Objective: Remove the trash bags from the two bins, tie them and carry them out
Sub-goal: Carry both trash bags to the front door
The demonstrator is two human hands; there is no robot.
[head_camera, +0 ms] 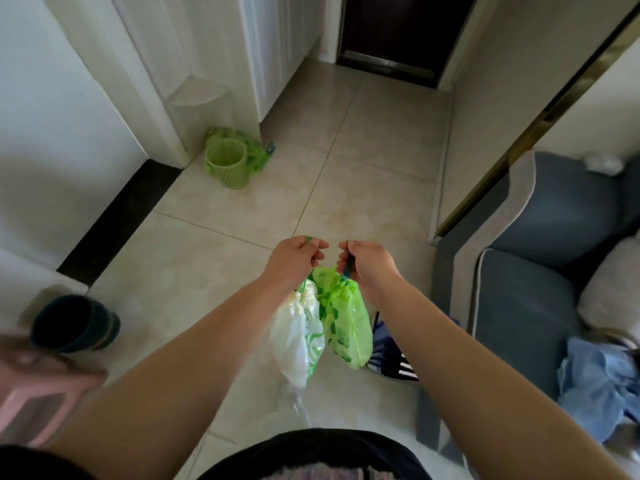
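Two trash bags hang in front of me above the tiled floor. My left hand (296,259) grips the drawstring of the white-and-green bag (298,337). My right hand (369,263) grips the dark green drawstring of the bright green bag (348,323). Both hands are held close together, thumbs almost touching. A light green lattice bin (227,162) stands on the floor by the white wall corner, with a crumpled green bag (252,147) lying behind it. A dark teal bin (74,323) stands at the left edge, its inside dark.
A grey sofa (540,271) with blue cloth (599,386) on it fills the right side. A pink stool (38,403) is at the lower left. The tiled hallway leads to a dark door (398,32) at the top. A striped dark item (391,351) lies behind the bags.
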